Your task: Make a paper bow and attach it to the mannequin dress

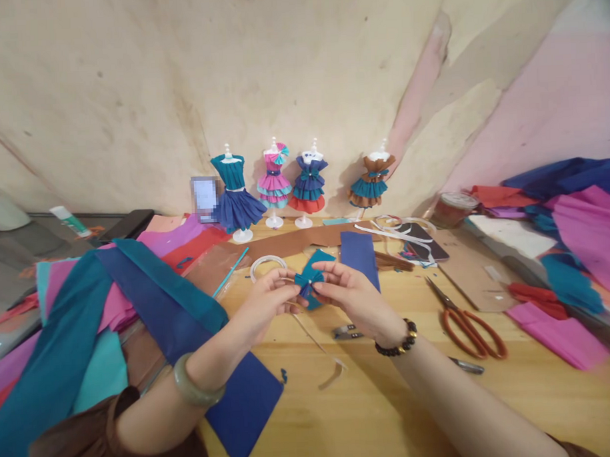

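Over the middle of the wooden table, a small teal and blue pleated bow (309, 281) with a shiny bead at its centre is held up between both hands. My left hand (272, 297) pinches its left side with thumb and fingers. On the other side, my right hand (355, 295) grips the bow's right edge. Behind the bow lies a teal piece (320, 260), partly covered by the fingers. A blue rectangular piece (358, 253) is just beyond my right hand, and a roll of white tape (267, 264) sits beyond my left.
Small mannequins in pleated dresses, one a teal and blue dress (238, 197), stand along the wall. Orange-handled scissors (468, 326) and a cutter (467, 365) lie at right. Teal and blue strips (152, 307) cover the left side. A cardboard piece (474, 272) lies right.
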The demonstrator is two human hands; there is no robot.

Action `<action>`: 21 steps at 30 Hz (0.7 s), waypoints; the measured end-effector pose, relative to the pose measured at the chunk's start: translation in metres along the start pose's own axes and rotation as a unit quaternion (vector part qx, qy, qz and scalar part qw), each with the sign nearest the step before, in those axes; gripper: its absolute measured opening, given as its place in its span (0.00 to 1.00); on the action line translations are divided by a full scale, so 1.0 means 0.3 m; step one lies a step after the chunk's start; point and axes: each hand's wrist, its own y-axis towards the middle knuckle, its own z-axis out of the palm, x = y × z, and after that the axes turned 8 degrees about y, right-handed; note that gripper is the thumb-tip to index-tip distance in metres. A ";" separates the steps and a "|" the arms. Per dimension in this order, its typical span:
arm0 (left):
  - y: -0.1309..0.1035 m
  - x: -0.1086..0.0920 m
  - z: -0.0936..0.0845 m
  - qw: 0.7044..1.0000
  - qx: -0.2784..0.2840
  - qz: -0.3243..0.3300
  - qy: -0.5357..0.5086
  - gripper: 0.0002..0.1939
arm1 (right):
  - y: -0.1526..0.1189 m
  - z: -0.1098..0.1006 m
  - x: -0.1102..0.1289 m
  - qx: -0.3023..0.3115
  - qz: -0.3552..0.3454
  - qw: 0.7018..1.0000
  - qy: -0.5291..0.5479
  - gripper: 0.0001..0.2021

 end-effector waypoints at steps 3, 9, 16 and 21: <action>-0.003 -0.001 0.003 1.000 0.008 -0.004 0.009 0.16 | 0.003 -0.001 -0.006 0.001 -0.024 0.999 -0.025 0.21; 0.003 0.006 0.006 0.999 -0.004 0.015 0.047 0.10 | -0.006 0.006 0.000 0.030 -0.038 0.996 -0.068 0.22; 0.001 -0.002 0.007 0.997 0.000 0.017 0.074 0.08 | -0.009 -0.008 0.026 0.005 0.018 0.993 -0.115 0.17; -0.003 0.001 0.010 0.993 0.043 0.001 0.113 0.06 | -0.011 -0.007 0.025 0.035 -0.023 0.984 -0.170 0.14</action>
